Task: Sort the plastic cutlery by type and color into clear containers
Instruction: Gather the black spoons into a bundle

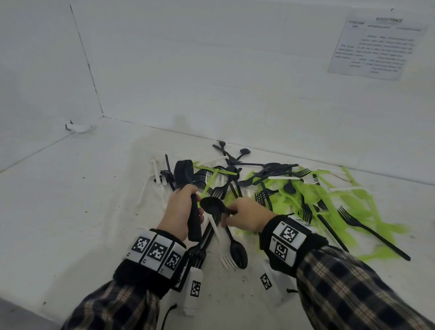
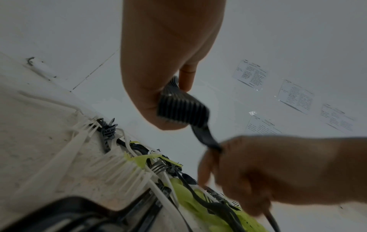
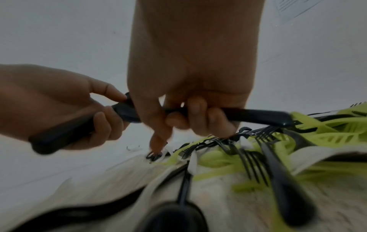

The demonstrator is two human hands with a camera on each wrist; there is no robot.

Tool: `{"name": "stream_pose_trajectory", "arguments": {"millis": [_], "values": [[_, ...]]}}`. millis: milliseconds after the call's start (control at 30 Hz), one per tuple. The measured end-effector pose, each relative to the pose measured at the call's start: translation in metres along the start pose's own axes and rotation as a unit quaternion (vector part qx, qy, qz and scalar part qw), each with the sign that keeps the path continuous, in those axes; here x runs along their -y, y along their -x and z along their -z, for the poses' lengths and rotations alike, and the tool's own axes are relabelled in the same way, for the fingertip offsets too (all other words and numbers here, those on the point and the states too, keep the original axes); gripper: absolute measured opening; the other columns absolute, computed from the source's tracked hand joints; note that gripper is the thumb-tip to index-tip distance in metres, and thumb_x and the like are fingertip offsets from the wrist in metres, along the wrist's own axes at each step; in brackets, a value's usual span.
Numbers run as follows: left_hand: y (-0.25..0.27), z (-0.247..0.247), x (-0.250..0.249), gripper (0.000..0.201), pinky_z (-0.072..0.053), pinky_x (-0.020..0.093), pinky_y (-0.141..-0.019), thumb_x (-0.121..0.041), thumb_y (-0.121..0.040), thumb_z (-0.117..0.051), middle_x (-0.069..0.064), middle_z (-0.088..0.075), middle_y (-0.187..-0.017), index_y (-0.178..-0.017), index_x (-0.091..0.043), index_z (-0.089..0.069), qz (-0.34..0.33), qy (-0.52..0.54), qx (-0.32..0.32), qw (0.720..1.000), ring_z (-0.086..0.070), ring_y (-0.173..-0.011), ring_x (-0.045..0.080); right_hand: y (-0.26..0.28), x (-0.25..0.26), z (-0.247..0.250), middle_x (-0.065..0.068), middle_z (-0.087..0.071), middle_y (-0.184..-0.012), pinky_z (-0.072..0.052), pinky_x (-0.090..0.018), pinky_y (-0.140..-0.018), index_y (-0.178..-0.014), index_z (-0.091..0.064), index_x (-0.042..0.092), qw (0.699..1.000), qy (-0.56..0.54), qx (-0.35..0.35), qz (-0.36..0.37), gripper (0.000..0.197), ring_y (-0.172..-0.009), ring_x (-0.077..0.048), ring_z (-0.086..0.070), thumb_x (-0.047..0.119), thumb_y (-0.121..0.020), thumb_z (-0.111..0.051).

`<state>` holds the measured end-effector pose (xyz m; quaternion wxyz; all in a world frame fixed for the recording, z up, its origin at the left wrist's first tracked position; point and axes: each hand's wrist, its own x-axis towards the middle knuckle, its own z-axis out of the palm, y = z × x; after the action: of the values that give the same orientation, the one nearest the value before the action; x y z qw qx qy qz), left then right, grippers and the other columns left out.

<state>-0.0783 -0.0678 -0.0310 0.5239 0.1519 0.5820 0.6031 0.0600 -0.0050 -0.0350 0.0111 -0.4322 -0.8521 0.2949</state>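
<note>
Right now the left hand (image 1: pixel 180 209) grips a nested stack of black plastic spoons (image 1: pixel 185 173) by their bundled handles, bowls pointing up and away from the person, while the right hand (image 1: pixel 246 214) pinches a single black plastic spoon (image 1: pixel 212 204) by its handle and brings its bowl against the side of the stack, just above the left thumb. Both hands hover low over the white table (image 1: pixel 74 204), at the near edge of a tangled heap of black, white and lime-green plastic cutlery (image 1: pixel 288 193) that spreads to the right and toward the back wall. A second loose black spoon (image 1: pixel 238 252) and a white plastic fork (image 1: pixel 225 256) lie on the table just under the wrists. No clear container shows in any view, so the sorted spoons presumably travel in the fist until one comes within reach. The step in hand looks like adding this spoon to the bundle, and doing it well means turning the bowl to face the same way as the others, sliding it along the stack until it seats, then loosening the left fingers only briefly to take in the new handle. The right wrist view is blurred, so I cannot tell whether the bowl has already nested or merely touches. A slack left grip risks fanning the whole stack back into the heap.
</note>
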Motion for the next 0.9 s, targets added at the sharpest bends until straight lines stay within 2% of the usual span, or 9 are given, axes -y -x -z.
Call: {"name": "stream_pose_trajectory", "arguments": {"millis": [100,200,267,400,467,567,700,800,900], "values": [[0.002,0.002,-0.001,0.016,-0.034,0.024,-0.05,-0.015,-0.092,-0.045,0.001,-0.043,-0.067,-0.077,-0.013,-0.046,-0.004,-0.004,-0.01,1.0,-0.038,-0.05,0.017,0.007,-0.007,-0.006,0.0,-0.058,-0.091,-0.046,-0.024,-0.075,-0.1,-0.073,0.015,0.997,0.059,0.055,0.011,0.03,-0.08,-0.014,-0.054,0.003,-0.087,-0.049],[0.004,0.003,-0.003,0.015,-0.034,0.024,-0.049,-0.016,-0.092,-0.045,0.0,-0.043,-0.068,-0.077,-0.012,-0.045,-0.005,0.005,-0.013,1.0,-0.037,-0.05,0.016,0.01,-0.014,-0.013,-0.003,-0.051,-0.101,-0.046,-0.032,-0.092,-0.108,-0.07,0.02,0.988,0.121,0.089,0.03,0.04,-0.103,-0.024,-0.054,-0.006,-0.084,-0.051],[0.004,0.005,-0.004,0.014,-0.035,0.024,-0.049,-0.016,-0.092,-0.046,0.0,-0.043,-0.069,-0.079,-0.012,-0.045,-0.008,0.007,-0.017,1.0,-0.038,-0.049,0.015,0.009,-0.017,-0.016,0.0,-0.044,-0.102,-0.045,-0.032,-0.093,-0.109,-0.069,0.021,0.984,0.145,0.089,0.05,0.038,-0.108,-0.024,-0.051,-0.004,-0.083,-0.058],[0.002,0.009,-0.003,0.011,-0.036,0.022,-0.044,-0.019,-0.091,-0.047,-0.002,-0.043,-0.068,-0.081,-0.013,-0.045,-0.004,0.012,-0.025,1.0,-0.039,-0.047,0.014,0.009,-0.019,-0.018,-0.002,-0.046,-0.119,-0.046,-0.037,-0.092,-0.109,-0.067,0.019,0.976,0.184,0.079,0.081,0.026,-0.108,-0.022,-0.051,0.013,-0.084,-0.063],[0.001,0.01,-0.003,0.008,-0.036,0.021,-0.042,-0.018,-0.091,-0.047,-0.002,-0.043,-0.068,-0.086,-0.013,-0.046,-0.01,0.016,-0.03,0.999,-0.04,-0.045,0.013,0.009,-0.021,-0.019,-0.001,-0.048,-0.119,-0.045,-0.036,-0.093,-0.105,-0.069,0.016,0.986,0.122,0.044,0.107,0.021,-0.106,-0.02,-0.051,0.019,-0.084,-0.066],[0.002,0.011,-0.003,0.006,-0.035,0.02,-0.041,-0.018,-0.091,-0.046,-0.001,-0.043,-0.068,-0.089,-0.012,-0.046,-0.025,0.032,-0.04,0.998,-0.039,-0.04,0.011,0.01,-0.022,-0.015,-0.007,-0.055,-0.112,-0.043,-0.033,-0.092,-0.103,-0.069,0.008,0.991,-0.035,-0.06,0.115,0.02,-0.098,-0.018,-0.051,0.018,-0.086,-0.065],[0.003,0.007,0.0,0.007,-0.034,0.021,-0.043,-0.017,-0.09,-0.046,-0.001,-0.042,-0.068,-0.091,-0.011,-0.046,-0.037,0.048,-0.048,0.997,-0.038,-0.042,0.013,0.008,-0.017,-0.004,-0.005,-0.058,-0.089,-0.04,-0.022,-0.071,-0.101,-0.063,0.003,0.964,-0.19,-0.175,0.062,0.019,-0.079,-0.014,-0.05,0.018,-0.093,-0.054],[0.006,-0.002,0.003,0.007,-0.034,0.023,-0.047,-0.016,-0.091,-0.046,0.0,-0.042,-0.068,-0.085,-0.012,-0.045,-0.04,0.048,-0.032,0.998,-0.037,-0.047,0.016,0.005,-0.013,0.003,0.005,-0.051,-0.073,-0.035,-0.01,-0.056,-0.092,-0.056,0.008,0.947,-0.241,-0.211,0.041,0.014,-0.065,-0.008,-0.046,0.018,-0.097,-0.048],[0.007,-0.015,0.008,0.005,-0.036,0.021,-0.041,-0.014,-0.09,-0.047,0.0,-0.042,-0.066,-0.086,-0.012,-0.044,-0.034,0.045,0.0,0.998,-0.038,-0.041,0.014,0.003,-0.009,0.007,0.01,-0.051,-0.076,-0.037,-0.01,-0.061,-0.097,-0.054,0.013,0.933,-0.287,-0.213,0.035,0.007,-0.068,-0.001,-0.047,0.019,-0.096,-0.049]]}}
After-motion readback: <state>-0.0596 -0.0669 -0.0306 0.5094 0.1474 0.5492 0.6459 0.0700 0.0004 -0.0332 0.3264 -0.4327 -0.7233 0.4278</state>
